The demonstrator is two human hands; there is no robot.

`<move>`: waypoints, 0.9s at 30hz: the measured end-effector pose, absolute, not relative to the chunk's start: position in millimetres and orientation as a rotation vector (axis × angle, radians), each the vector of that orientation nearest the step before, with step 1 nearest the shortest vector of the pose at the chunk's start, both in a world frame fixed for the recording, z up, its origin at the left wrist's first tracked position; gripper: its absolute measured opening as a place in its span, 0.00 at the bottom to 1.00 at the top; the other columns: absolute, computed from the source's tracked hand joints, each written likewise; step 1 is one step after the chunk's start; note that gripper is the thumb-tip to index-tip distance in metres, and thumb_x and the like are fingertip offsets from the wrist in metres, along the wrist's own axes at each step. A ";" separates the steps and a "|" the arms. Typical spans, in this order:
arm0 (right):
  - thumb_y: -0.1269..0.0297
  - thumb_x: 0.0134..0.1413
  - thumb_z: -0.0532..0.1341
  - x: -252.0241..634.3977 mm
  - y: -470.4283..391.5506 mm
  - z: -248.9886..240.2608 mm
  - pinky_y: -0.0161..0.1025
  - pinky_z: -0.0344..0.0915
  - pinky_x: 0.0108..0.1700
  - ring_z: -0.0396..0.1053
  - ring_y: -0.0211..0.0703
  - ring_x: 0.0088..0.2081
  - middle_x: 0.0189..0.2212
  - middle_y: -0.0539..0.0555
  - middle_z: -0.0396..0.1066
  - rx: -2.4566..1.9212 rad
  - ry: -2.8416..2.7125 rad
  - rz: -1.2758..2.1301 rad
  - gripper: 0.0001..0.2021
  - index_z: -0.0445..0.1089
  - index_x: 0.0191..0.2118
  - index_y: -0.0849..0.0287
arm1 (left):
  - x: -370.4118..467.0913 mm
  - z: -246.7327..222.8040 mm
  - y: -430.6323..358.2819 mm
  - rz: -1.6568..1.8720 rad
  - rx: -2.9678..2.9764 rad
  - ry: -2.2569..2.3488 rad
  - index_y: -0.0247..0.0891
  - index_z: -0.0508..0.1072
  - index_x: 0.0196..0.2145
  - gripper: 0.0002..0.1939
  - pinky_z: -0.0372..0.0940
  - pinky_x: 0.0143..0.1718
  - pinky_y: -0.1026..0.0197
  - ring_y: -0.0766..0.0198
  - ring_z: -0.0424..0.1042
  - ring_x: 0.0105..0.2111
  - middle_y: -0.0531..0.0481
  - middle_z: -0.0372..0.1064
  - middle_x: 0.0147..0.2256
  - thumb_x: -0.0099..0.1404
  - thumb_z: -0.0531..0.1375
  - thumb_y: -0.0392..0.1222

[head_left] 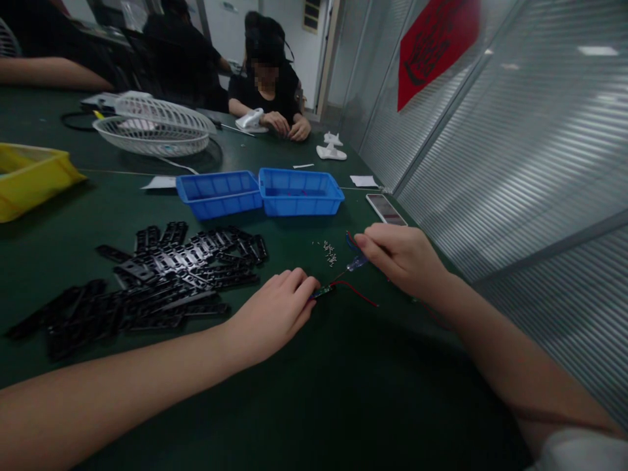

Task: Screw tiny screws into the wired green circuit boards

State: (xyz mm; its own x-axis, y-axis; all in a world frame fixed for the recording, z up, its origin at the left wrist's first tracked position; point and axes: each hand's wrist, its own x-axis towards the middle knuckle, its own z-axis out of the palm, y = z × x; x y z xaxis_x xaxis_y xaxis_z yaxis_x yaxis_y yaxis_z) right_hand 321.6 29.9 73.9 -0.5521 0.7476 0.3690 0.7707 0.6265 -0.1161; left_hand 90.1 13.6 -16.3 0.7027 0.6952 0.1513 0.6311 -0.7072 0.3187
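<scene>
My left hand is closed around one end of a small dark part with a green circuit board, held low over the table. A red wire trails from the board to the right. In my right hand is a screwdriver with a clear bluish handle; its thin shaft slants down to the left, with the tip at or close to the board. Blue and red wires show beside my right fingers. Small loose screws lie just beyond the board.
Black plastic parts are heaped at left. Two blue bins stand behind, a phone at right. Farther off are a yellow bin, a white fan guard and a seated person across the table.
</scene>
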 end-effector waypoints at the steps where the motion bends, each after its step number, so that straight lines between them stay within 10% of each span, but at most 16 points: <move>1: 0.55 0.65 0.48 321.5 28.1 73.6 0.36 0.48 0.27 0.57 0.34 0.25 0.21 0.48 0.58 -1.256 -2.491 -0.168 0.20 0.58 0.23 0.59 | 90.1 -16.5 13.5 0.386 2.671 1.057 0.38 0.64 0.47 0.11 0.63 0.45 0.52 0.57 0.64 0.42 0.45 0.61 0.42 0.71 0.48 0.42; 13: 0.68 0.63 0.47 318.7 28.0 71.2 0.39 0.62 0.39 0.65 0.40 0.37 0.41 0.56 0.65 -1.100 -2.491 0.091 0.18 0.63 0.56 0.60 | 90.4 -16.9 13.3 0.398 2.671 1.059 0.38 0.64 0.47 0.11 0.63 0.45 0.52 0.57 0.64 0.42 0.45 0.61 0.43 0.71 0.48 0.42; 27: 0.64 0.62 0.56 317.6 22.2 78.6 0.34 0.59 0.29 0.66 0.35 0.29 0.37 0.52 0.73 -1.007 -2.326 0.176 0.10 0.70 0.47 0.57 | 89.4 -17.0 13.2 0.405 2.662 1.056 0.38 0.64 0.47 0.11 0.63 0.44 0.52 0.57 0.64 0.41 0.45 0.61 0.42 0.71 0.48 0.43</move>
